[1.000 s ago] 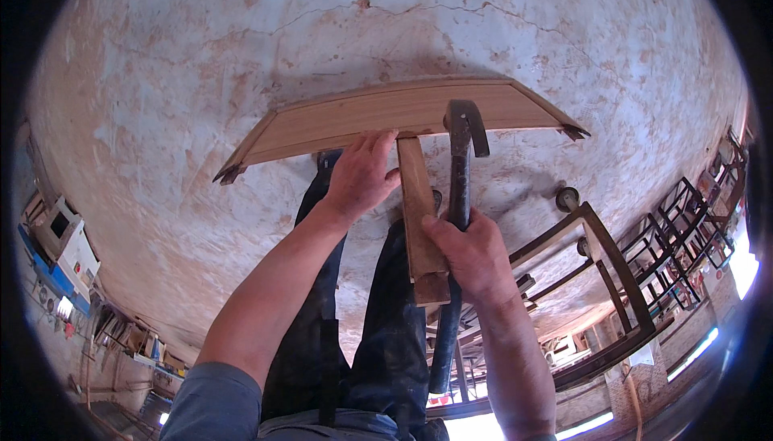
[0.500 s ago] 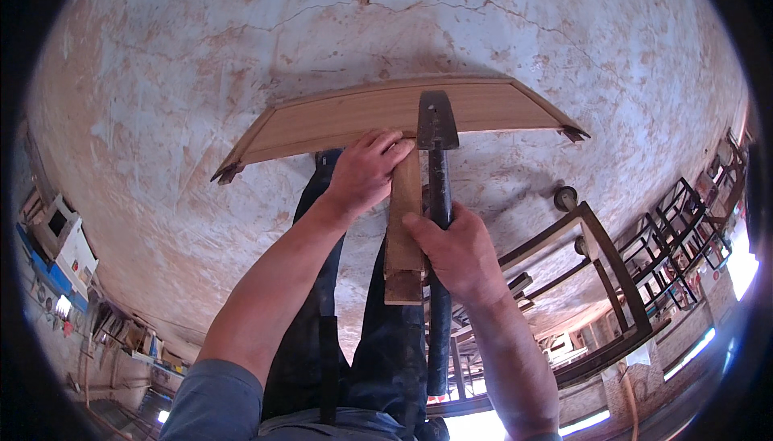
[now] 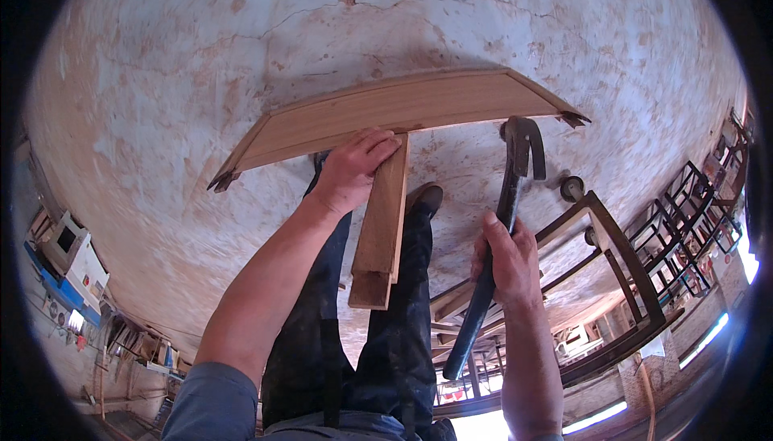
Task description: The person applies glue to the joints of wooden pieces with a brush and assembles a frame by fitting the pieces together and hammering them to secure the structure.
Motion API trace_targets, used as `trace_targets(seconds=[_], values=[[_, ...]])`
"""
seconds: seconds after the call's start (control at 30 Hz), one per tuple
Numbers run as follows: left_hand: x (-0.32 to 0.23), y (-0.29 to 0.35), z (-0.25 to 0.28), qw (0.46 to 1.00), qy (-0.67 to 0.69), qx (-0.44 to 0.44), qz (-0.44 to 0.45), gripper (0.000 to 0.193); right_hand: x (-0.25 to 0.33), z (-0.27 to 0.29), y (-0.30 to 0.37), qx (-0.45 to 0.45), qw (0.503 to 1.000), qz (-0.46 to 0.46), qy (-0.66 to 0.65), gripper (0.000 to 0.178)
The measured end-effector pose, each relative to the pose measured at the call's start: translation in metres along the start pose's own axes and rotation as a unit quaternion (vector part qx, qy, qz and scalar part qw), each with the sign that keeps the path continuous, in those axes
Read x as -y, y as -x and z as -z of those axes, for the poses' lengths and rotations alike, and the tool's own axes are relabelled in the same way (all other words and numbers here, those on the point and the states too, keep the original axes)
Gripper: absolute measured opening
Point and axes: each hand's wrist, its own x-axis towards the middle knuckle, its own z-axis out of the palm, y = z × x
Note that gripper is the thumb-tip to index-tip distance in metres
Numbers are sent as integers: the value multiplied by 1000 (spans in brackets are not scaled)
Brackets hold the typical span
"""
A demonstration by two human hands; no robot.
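Note:
My left hand [image 3: 358, 169] is closed round the upper end of a wooden post [image 3: 381, 212], where it meets the edge of a long light-brown wooden panel [image 3: 394, 105]. The post points back toward my legs, and its near end is stepped into a tenon-like block. Angled strips edge the panel's two ends, with dark tips. Off to the right of the post, my right hand [image 3: 510, 262] grips a claw hammer [image 3: 505, 199] by its dark handle, head up and away from me. Hammer and wood are apart.
At the right stands a dark frame on castors [image 3: 636, 264], with black metal frames [image 3: 676, 216] beyond it. A white and blue machine [image 3: 71, 260] is at the far left. My shoe [image 3: 427, 198] shows beside the post on the stained floor [image 3: 201, 103].
My right hand has swung the hammer away from the post to the right, its thumb leaving the wood. The post's near end has shifted left; my left hand has moved slightly left.

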Motion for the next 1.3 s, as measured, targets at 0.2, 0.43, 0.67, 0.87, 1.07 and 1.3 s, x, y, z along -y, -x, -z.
trace_targets(seconds=[0.2,0.43,0.67,0.87,1.07,1.3], values=[[-8,-3,1,999,-30,8,13,38,-38,25,6,20,1000,-4,8,37],[-9,-5,1,998,-62,24,-5,37,-75,43,45,64,996,67,-7,38],[2,-3,-7,998,-57,5,-13,36,-87,48,74,43,967,227,105,27],[-4,-5,-15,994,-108,6,32,36,-91,50,84,123,930,302,170,47],[7,-13,-21,992,-126,-20,9,37,-93,37,75,181,899,362,169,50],[17,-12,-31,991,-124,-24,46,41,-87,8,44,158,885,374,228,50]])
